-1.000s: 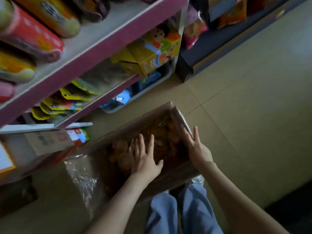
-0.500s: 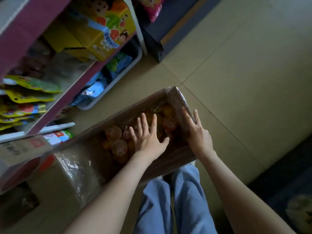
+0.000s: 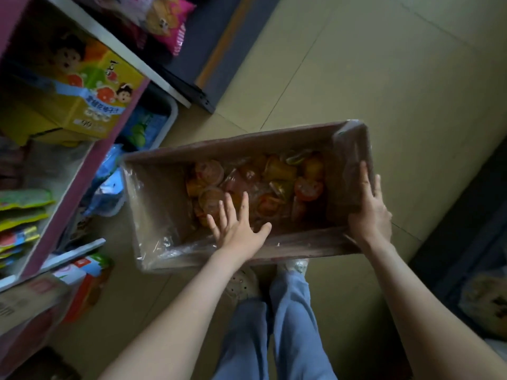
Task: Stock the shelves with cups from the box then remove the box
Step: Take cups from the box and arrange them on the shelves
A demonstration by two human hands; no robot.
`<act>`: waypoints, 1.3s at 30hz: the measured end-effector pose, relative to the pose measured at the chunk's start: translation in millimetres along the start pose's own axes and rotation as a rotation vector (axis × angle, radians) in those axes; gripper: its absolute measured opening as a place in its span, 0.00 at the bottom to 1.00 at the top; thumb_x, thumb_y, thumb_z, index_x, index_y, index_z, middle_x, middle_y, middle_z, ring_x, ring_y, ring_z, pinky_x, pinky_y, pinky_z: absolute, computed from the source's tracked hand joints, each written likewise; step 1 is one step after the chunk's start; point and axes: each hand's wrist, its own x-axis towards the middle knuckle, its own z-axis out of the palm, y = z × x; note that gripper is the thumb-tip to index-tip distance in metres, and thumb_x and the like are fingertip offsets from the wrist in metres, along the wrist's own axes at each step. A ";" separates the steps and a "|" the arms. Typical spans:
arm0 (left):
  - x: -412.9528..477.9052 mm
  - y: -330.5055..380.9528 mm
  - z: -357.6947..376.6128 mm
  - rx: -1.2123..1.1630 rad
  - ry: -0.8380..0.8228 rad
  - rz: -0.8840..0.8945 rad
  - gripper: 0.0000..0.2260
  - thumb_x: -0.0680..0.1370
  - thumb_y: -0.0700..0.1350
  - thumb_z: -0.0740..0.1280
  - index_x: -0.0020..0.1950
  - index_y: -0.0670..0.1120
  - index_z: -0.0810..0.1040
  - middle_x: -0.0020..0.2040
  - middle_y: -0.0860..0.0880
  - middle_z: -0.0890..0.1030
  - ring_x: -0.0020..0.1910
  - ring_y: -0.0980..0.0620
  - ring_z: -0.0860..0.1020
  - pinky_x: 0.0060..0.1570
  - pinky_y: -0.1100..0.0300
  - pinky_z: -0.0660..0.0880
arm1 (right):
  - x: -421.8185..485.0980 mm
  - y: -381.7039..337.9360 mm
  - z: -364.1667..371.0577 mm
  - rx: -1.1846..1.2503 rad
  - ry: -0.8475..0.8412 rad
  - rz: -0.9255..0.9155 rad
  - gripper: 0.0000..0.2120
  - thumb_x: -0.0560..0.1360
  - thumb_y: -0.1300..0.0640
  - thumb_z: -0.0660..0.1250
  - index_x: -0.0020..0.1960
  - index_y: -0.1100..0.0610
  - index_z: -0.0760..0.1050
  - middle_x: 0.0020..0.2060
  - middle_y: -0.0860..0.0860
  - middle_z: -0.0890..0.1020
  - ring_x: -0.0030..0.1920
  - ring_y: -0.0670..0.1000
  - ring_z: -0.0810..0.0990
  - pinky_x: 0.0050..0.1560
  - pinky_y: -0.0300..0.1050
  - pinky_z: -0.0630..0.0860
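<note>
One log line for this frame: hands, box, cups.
phase: reach into box | left hand: open over cups | right hand: holds box end wall | cups: loose in box

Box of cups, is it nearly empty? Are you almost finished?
About halfway, it seems. The left half of the box shows only its plastic liner. The right hand grips the box's right end while the open left hand reaches toward the cups. That pile has yet to go on a shelf, and the box must go afterwards.

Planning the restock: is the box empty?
Partly full: orange and yellow cups lie in the box, its left end bare.
</note>
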 end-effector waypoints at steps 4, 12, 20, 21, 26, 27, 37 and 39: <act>6.5 8.8 -6.0 0.116 -0.006 0.024 0.36 0.77 0.67 0.51 0.75 0.57 0.33 0.75 0.46 0.30 0.73 0.47 0.30 0.67 0.42 0.29 | -1.6 33.0 -14.2 0.123 0.050 0.164 0.47 0.74 0.70 0.60 0.73 0.32 0.39 0.77 0.52 0.50 0.59 0.67 0.74 0.54 0.57 0.75; 14.5 42.1 -18.7 0.323 -0.021 0.162 0.35 0.77 0.66 0.49 0.75 0.56 0.33 0.75 0.45 0.31 0.74 0.46 0.32 0.68 0.41 0.30 | -29.6 64.9 -20.4 0.269 0.100 0.435 0.46 0.75 0.69 0.59 0.72 0.32 0.37 0.77 0.52 0.50 0.59 0.67 0.74 0.53 0.59 0.75; 29.2 79.7 -0.3 0.505 -0.015 0.406 0.34 0.78 0.65 0.49 0.76 0.56 0.36 0.76 0.45 0.34 0.75 0.46 0.34 0.67 0.43 0.29 | -36.0 60.0 -7.7 0.351 0.102 0.454 0.51 0.74 0.73 0.58 0.67 0.28 0.30 0.77 0.49 0.45 0.46 0.54 0.79 0.42 0.53 0.81; 30.3 80.4 1.5 0.517 -0.027 0.422 0.33 0.78 0.65 0.49 0.76 0.56 0.36 0.76 0.45 0.34 0.75 0.46 0.34 0.67 0.43 0.28 | -36.4 58.6 -4.2 0.348 0.095 0.440 0.51 0.74 0.73 0.58 0.67 0.29 0.29 0.77 0.49 0.45 0.44 0.51 0.78 0.39 0.49 0.80; 33.3 66.8 -0.1 0.568 -0.091 0.455 0.33 0.78 0.65 0.49 0.76 0.56 0.36 0.76 0.45 0.33 0.75 0.47 0.33 0.68 0.42 0.29 | -48.3 56.4 14.6 0.317 0.120 0.457 0.48 0.75 0.71 0.59 0.72 0.34 0.32 0.77 0.51 0.47 0.38 0.46 0.73 0.28 0.34 0.66; 33.4 62.2 -2.8 0.582 -0.106 0.454 0.33 0.78 0.65 0.49 0.76 0.56 0.36 0.76 0.45 0.33 0.75 0.47 0.33 0.68 0.42 0.29 | -54.2 55.9 18.0 0.318 0.126 0.472 0.48 0.76 0.71 0.59 0.72 0.34 0.32 0.77 0.52 0.47 0.38 0.46 0.74 0.29 0.34 0.67; 65.1 40.7 -22.3 0.552 -0.097 0.325 0.33 0.78 0.65 0.50 0.77 0.56 0.37 0.76 0.45 0.34 0.75 0.46 0.35 0.68 0.39 0.32 | -55.0 15.3 38.2 -0.037 0.139 0.331 0.50 0.72 0.44 0.66 0.74 0.44 0.29 0.69 0.53 0.22 0.70 0.55 0.22 0.64 0.57 0.20; 83.7 42.9 -19.6 0.568 -0.114 0.294 0.34 0.78 0.64 0.52 0.76 0.56 0.36 0.76 0.46 0.32 0.75 0.46 0.34 0.68 0.38 0.32 | -38.0 -2.0 52.5 -0.027 0.120 0.130 0.50 0.72 0.45 0.67 0.74 0.44 0.30 0.70 0.52 0.23 0.70 0.54 0.23 0.65 0.55 0.19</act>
